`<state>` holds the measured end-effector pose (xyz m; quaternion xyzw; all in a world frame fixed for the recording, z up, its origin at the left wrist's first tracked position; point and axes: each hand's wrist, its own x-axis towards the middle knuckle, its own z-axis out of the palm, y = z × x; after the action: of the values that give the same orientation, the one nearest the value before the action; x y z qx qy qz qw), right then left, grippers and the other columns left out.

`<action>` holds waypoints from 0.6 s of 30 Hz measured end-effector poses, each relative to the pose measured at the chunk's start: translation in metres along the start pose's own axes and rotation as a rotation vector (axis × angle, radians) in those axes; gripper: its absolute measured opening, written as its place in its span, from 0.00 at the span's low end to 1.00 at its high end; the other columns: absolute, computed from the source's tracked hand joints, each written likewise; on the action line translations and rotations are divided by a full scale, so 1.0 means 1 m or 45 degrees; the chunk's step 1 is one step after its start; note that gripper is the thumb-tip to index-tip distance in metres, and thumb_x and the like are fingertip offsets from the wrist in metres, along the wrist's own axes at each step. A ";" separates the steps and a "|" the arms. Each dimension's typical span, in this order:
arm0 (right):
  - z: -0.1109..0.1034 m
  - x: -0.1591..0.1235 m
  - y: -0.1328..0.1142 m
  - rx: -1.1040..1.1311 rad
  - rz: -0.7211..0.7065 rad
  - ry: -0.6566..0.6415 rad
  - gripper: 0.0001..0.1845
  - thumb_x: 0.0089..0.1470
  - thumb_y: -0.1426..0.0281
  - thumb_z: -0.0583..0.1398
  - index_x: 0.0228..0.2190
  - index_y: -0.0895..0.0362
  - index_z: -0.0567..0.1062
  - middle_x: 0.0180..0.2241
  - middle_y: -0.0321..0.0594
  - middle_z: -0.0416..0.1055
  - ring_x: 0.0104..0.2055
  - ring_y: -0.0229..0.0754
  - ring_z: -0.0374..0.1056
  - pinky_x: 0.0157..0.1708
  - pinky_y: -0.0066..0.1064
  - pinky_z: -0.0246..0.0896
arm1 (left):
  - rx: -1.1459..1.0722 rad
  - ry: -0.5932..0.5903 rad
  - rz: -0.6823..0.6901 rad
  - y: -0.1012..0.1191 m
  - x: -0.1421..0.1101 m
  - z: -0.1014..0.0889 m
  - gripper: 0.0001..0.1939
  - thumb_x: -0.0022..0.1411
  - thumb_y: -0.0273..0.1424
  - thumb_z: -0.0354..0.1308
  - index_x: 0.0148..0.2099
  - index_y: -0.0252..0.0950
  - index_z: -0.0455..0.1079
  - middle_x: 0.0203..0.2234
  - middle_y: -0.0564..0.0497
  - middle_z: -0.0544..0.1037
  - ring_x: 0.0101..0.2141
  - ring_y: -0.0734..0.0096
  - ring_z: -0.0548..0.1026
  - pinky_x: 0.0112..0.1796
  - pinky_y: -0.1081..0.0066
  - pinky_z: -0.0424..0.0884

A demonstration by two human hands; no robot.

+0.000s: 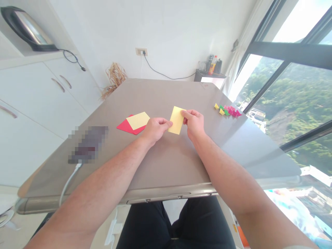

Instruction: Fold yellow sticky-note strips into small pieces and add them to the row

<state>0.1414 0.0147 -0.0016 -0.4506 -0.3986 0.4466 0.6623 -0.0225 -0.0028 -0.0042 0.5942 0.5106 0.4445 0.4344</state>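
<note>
A small yellow sheet of paper (176, 121) is held up over the table between both hands. My left hand (156, 129) pinches its lower left edge between thumb and fingers. On the upper right edge, my right hand (193, 121) grips it the same way. Left of my left hand, a pale yellow sheet (138, 120) lies on top of red paper (126, 127); part of this pile is hidden behind the hand. Several small folded paper pieces (230, 111) in yellow, green and pink stand in a cluster toward the table's right edge.
The grey table (166, 93) has its front edge close to my legs. A blurred-out dark object (88, 145) with a white cable (68, 181) lies at the left. Beyond the table are a small cabinet (211, 79) with bottles and dried stalks (115, 77). Windows line the right.
</note>
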 end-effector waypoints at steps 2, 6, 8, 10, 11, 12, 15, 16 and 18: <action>-0.001 0.001 0.002 0.004 -0.015 0.010 0.12 0.41 0.67 0.67 0.17 0.55 0.70 0.16 0.29 0.61 0.22 0.33 0.56 0.23 0.29 0.53 | 0.020 -0.010 -0.003 0.002 -0.001 0.000 0.14 0.54 0.41 0.66 0.26 0.36 0.74 0.17 0.57 0.65 0.22 0.77 0.59 0.28 0.70 0.57; -0.001 0.003 0.003 -0.004 -0.021 0.017 0.12 0.41 0.67 0.67 0.17 0.55 0.70 0.16 0.29 0.60 0.21 0.33 0.56 0.23 0.28 0.53 | 0.082 -0.012 -0.007 0.005 -0.003 -0.001 0.14 0.54 0.42 0.65 0.28 0.36 0.75 0.17 0.57 0.66 0.22 0.76 0.59 0.28 0.70 0.56; -0.004 0.006 0.002 0.009 -0.013 0.043 0.11 0.41 0.66 0.67 0.18 0.55 0.70 0.16 0.29 0.60 0.21 0.33 0.56 0.23 0.28 0.54 | 0.143 -0.018 -0.002 0.005 -0.003 -0.003 0.14 0.54 0.43 0.65 0.28 0.36 0.76 0.17 0.57 0.65 0.22 0.76 0.59 0.28 0.69 0.55; -0.008 0.010 0.001 0.029 -0.003 0.085 0.11 0.41 0.66 0.67 0.19 0.54 0.70 0.17 0.29 0.60 0.21 0.33 0.56 0.23 0.28 0.54 | 0.212 -0.020 -0.002 0.004 -0.002 -0.006 0.13 0.54 0.42 0.64 0.27 0.37 0.75 0.16 0.57 0.64 0.21 0.76 0.58 0.26 0.69 0.54; -0.011 0.013 0.001 0.038 -0.001 0.109 0.11 0.41 0.66 0.67 0.19 0.54 0.69 0.17 0.29 0.60 0.21 0.33 0.56 0.23 0.28 0.55 | 0.239 -0.011 -0.006 0.002 -0.002 -0.007 0.13 0.54 0.41 0.64 0.26 0.37 0.75 0.16 0.57 0.63 0.20 0.76 0.57 0.26 0.69 0.53; -0.013 0.015 0.001 0.046 0.000 0.130 0.12 0.42 0.66 0.67 0.19 0.54 0.69 0.17 0.29 0.60 0.21 0.33 0.56 0.23 0.28 0.55 | 0.255 0.004 -0.011 0.001 -0.001 -0.008 0.12 0.54 0.39 0.63 0.25 0.37 0.74 0.15 0.57 0.62 0.20 0.76 0.56 0.25 0.69 0.52; -0.016 0.018 0.002 0.043 -0.003 0.149 0.12 0.42 0.66 0.67 0.19 0.54 0.68 0.17 0.29 0.60 0.21 0.33 0.56 0.23 0.28 0.55 | 0.187 0.077 0.001 -0.003 0.002 -0.007 0.10 0.54 0.36 0.61 0.26 0.37 0.72 0.18 0.56 0.67 0.21 0.76 0.59 0.25 0.70 0.54; -0.016 0.018 0.002 0.039 -0.001 0.137 0.12 0.43 0.65 0.67 0.19 0.54 0.68 0.17 0.29 0.60 0.21 0.33 0.56 0.23 0.29 0.55 | 0.124 0.090 0.018 -0.003 0.003 -0.006 0.10 0.55 0.37 0.61 0.27 0.37 0.72 0.20 0.55 0.71 0.22 0.76 0.62 0.26 0.70 0.57; -0.013 0.015 0.004 0.045 0.004 0.098 0.13 0.43 0.65 0.67 0.19 0.54 0.68 0.18 0.29 0.60 0.21 0.33 0.57 0.23 0.29 0.56 | -0.020 0.071 0.053 -0.004 0.003 -0.002 0.12 0.57 0.41 0.62 0.34 0.37 0.75 0.29 0.52 0.78 0.27 0.73 0.69 0.28 0.71 0.61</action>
<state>0.1564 0.0264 -0.0070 -0.4561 -0.3641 0.4370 0.6844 -0.0249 0.0007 -0.0071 0.5886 0.5066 0.4739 0.4151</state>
